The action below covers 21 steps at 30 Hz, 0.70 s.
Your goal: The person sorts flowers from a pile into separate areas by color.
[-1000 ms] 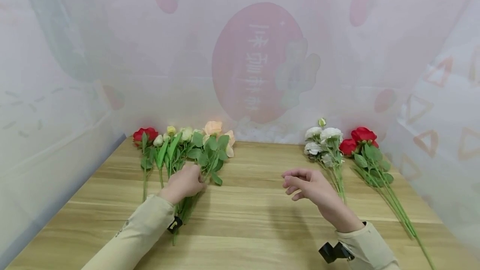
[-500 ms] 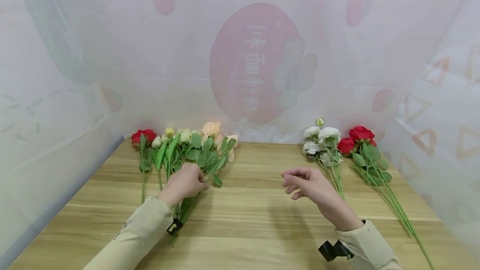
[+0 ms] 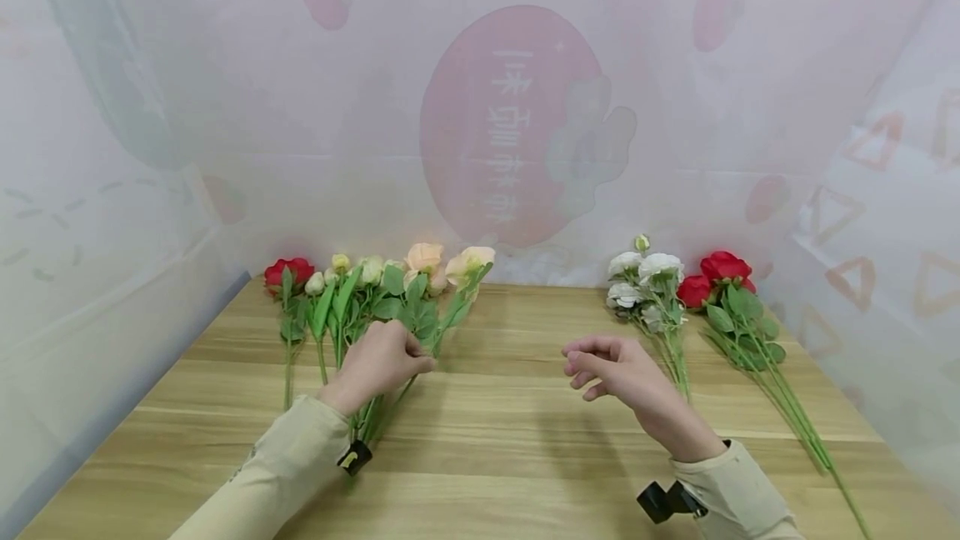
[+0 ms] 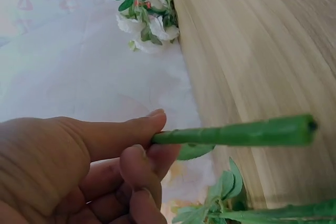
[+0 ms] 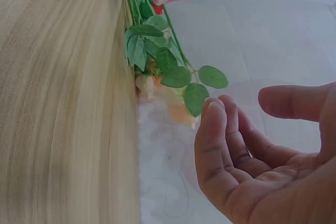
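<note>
In the head view my left hand [image 3: 381,361] pinches the green stem of a peach rose [image 3: 469,263], its bloom lifted a little at the right end of the left-hand group. The left wrist view shows that stem [image 4: 241,134] between thumb and index finger, its cut end toward the camera. Leaves [image 5: 177,76] on the lifted stem hang in the right wrist view. My right hand [image 3: 626,377] hovers over the table with relaxed, bent fingers and holds nothing. Nearest to it lie white flowers [image 3: 660,269] on green stems.
On the wooden table [image 3: 480,473], a red rose [image 3: 291,273], pale yellow buds [image 3: 371,269] and another peach rose [image 3: 425,257] lie at the left. Red roses [image 3: 726,269] lie at the far right. A printed cloth [image 3: 517,123] closes off the back and sides.
My left hand has moved slightly right and up. The peach rose in it has come away rightward from the other flowers. My right hand stays where it was.
</note>
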Each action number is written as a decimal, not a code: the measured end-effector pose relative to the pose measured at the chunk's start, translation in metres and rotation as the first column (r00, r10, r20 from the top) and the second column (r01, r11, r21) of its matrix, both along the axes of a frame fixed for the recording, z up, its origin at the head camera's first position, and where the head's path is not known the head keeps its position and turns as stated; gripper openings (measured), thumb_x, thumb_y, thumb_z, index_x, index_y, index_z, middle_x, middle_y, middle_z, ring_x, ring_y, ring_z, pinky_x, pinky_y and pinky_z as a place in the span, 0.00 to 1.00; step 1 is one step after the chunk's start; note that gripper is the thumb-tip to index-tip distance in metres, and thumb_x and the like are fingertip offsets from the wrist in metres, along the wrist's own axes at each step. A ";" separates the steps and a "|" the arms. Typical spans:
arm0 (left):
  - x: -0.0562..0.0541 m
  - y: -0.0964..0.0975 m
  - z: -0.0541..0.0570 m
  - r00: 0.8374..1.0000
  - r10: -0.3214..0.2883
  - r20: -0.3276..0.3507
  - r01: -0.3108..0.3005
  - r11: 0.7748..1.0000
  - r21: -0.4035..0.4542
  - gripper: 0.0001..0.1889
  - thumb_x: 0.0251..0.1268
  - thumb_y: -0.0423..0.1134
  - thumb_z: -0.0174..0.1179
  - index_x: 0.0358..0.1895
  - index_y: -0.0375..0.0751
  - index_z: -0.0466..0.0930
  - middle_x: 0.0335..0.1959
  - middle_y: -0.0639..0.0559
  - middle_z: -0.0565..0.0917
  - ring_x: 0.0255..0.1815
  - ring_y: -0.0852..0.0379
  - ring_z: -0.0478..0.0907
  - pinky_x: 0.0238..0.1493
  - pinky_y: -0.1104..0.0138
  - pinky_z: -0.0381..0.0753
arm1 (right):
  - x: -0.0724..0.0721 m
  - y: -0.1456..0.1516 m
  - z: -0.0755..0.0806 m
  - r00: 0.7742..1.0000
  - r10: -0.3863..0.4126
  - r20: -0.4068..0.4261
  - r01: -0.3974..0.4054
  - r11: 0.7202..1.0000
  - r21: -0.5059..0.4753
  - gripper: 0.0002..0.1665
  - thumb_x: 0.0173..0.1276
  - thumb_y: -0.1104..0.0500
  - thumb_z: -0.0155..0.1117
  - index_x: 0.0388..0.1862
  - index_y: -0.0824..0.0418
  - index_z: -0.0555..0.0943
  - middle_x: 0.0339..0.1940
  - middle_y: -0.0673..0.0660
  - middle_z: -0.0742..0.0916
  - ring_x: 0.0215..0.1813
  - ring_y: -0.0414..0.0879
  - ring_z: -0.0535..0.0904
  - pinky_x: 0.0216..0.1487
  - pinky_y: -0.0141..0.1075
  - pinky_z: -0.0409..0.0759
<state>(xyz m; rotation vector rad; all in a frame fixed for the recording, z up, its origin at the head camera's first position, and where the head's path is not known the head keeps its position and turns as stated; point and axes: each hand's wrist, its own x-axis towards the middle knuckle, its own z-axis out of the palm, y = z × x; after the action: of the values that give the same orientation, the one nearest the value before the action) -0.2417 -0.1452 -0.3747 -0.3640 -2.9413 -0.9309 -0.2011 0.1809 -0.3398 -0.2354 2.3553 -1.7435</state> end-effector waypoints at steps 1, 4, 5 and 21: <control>0.001 0.001 0.001 1.000 -0.007 -0.014 0.007 1.000 0.007 0.29 0.60 0.45 0.71 0.08 0.50 0.61 0.08 0.61 0.51 0.12 0.63 0.47 0.15 0.69 0.46 | 0.000 0.000 0.000 1.000 -0.001 0.001 0.001 1.000 -0.001 0.19 0.74 0.57 0.60 0.55 0.71 0.78 0.40 0.62 0.84 0.43 0.59 0.81 0.40 0.43 0.82; 0.003 0.005 0.002 0.996 -0.033 -0.084 0.036 0.999 0.029 0.28 0.60 0.44 0.71 0.08 0.50 0.63 0.07 0.63 0.52 0.12 0.63 0.46 0.16 0.69 0.47 | 0.000 -0.001 0.000 1.000 0.000 0.008 0.000 1.000 -0.002 0.19 0.74 0.57 0.61 0.55 0.71 0.78 0.39 0.61 0.84 0.42 0.58 0.81 0.40 0.45 0.82; 0.004 0.007 0.002 0.993 -0.041 -0.113 0.046 0.998 0.037 0.27 0.60 0.44 0.71 0.08 0.51 0.66 0.07 0.64 0.55 0.12 0.63 0.47 0.16 0.69 0.48 | 0.000 -0.001 0.000 1.000 0.001 0.009 -0.001 1.000 -0.001 0.20 0.74 0.57 0.61 0.55 0.71 0.78 0.39 0.61 0.84 0.42 0.58 0.81 0.40 0.45 0.82; 0.034 0.044 0.008 0.962 -0.117 -0.248 0.197 0.924 0.327 0.07 0.58 0.44 0.73 0.25 0.50 0.87 0.21 0.64 0.82 0.19 0.66 0.77 0.26 0.67 0.78 | 0.006 -0.014 -0.002 1.000 0.028 0.014 -0.027 0.999 -0.019 0.18 0.73 0.56 0.62 0.52 0.70 0.80 0.41 0.64 0.84 0.42 0.54 0.81 0.40 0.42 0.82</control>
<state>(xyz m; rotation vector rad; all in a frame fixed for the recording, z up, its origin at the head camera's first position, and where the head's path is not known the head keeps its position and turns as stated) -0.2076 -0.1015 -0.3663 -0.6457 -2.5072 -1.3079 -0.1952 0.1671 -0.3418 -0.2565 2.3154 -1.7501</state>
